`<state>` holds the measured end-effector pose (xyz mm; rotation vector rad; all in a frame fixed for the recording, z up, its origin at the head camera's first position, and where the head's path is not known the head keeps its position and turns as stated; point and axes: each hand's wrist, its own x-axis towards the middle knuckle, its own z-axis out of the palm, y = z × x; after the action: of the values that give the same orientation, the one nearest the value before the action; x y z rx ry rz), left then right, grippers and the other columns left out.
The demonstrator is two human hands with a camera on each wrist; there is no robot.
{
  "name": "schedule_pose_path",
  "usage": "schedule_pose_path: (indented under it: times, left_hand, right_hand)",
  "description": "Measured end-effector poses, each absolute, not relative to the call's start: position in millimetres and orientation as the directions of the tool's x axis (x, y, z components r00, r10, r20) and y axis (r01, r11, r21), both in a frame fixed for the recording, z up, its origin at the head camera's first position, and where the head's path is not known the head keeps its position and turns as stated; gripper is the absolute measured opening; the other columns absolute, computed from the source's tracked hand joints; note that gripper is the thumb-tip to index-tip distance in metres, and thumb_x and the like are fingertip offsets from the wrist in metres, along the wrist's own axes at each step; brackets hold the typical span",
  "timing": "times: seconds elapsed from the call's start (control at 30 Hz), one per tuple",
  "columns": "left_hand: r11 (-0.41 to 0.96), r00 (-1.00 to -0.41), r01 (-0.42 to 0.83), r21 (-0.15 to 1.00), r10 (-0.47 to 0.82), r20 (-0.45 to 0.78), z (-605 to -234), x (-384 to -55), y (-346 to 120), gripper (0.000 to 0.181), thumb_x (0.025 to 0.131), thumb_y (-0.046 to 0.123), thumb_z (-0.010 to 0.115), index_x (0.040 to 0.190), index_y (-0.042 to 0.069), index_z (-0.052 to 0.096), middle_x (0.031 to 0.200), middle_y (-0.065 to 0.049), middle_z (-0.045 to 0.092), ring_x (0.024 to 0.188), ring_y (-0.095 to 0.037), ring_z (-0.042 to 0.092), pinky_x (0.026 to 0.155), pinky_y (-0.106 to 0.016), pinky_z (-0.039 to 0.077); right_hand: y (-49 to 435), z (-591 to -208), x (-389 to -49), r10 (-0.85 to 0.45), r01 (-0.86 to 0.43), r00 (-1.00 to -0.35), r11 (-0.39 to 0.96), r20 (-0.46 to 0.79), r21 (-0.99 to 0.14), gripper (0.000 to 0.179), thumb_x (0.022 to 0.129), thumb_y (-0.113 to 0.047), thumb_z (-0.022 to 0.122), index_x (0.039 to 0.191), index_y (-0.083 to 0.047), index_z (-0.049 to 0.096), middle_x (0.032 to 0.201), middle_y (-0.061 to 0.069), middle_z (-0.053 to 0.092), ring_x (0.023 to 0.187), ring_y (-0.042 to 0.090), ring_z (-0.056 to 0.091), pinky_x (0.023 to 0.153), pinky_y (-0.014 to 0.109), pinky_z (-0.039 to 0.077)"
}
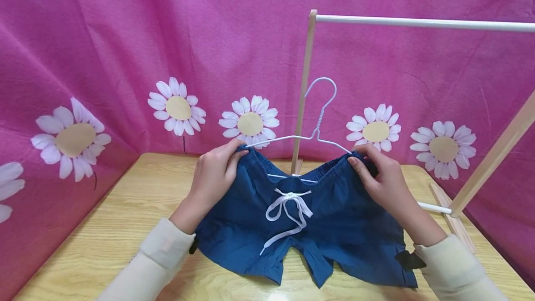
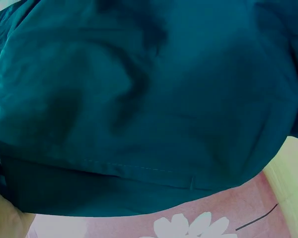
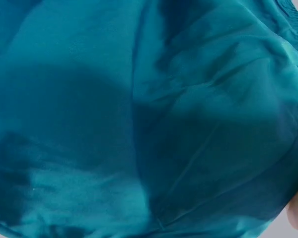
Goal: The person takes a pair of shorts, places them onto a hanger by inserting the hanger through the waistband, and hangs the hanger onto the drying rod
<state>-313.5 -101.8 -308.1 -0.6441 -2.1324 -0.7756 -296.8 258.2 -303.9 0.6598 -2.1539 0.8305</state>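
Observation:
Dark blue shorts (image 1: 334, 217) with a white drawstring (image 1: 288, 199) tied in a bow hang between both hands. My left hand (image 1: 215, 171) pinches the waistband at its left end, thumb toward me. At the other end of the waistband, my right hand (image 1: 382, 173) pinches it the same way. A white wire hanger (image 1: 321, 120) sits partly inside the waist, its hook and shoulders above the band and its lower bar showing in the waist opening. The hanger's ends are hidden at the fingers. Blue cloth of the shorts (image 2: 139, 109) fills most of both wrist views.
Behind the shorts stands a rack with wooden posts (image 1: 307, 82) and a white top rail (image 1: 418, 22), reaching to the right. Its foot (image 1: 453, 226) rests on the wooden table (image 1: 104, 226). A pink curtain (image 1: 234, 36) with white daisies hangs behind and at the sides.

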Motion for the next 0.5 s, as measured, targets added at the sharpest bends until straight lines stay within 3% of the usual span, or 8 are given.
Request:
schedule_pose_path:
  times: [0.23,0.5]
  left_hand:
    - [0.699,-0.575,0.634,0.332,0.139,0.806,-309.1,-313.6,-104.4,0.027,0.093,0.009,0.073,0.12,0.006,0.071,0.104,-0.013,0.076,0.088,-0.029,0.074,0.077,-0.042,0.061]
    - [0.688,-0.549,0.639,0.344,0.095,0.831,-310.6,-312.5,-109.3,0.025,0.094,0.009,0.072,0.118,0.006,0.071,0.103,-0.014,0.076,0.088,-0.031,0.074,0.079,-0.044,0.06]
  right_hand:
    - [262.8,-300.7,-296.0,-0.21,-0.682,-0.598,0.64,0.774,-0.353,0.032,0.092,0.003,0.069,0.122,-0.008,0.071,0.111,0.01,0.074,0.104,-0.009,0.058,0.098,0.007,0.039]
    - [273.4,-299.1,-300.0,-0.207,-0.661,-0.626,0.653,0.751,-0.371,0.024,0.095,-0.001,0.067,0.119,-0.003,0.07,0.111,0.014,0.073,0.107,-0.016,0.053,0.098,0.004,0.037]
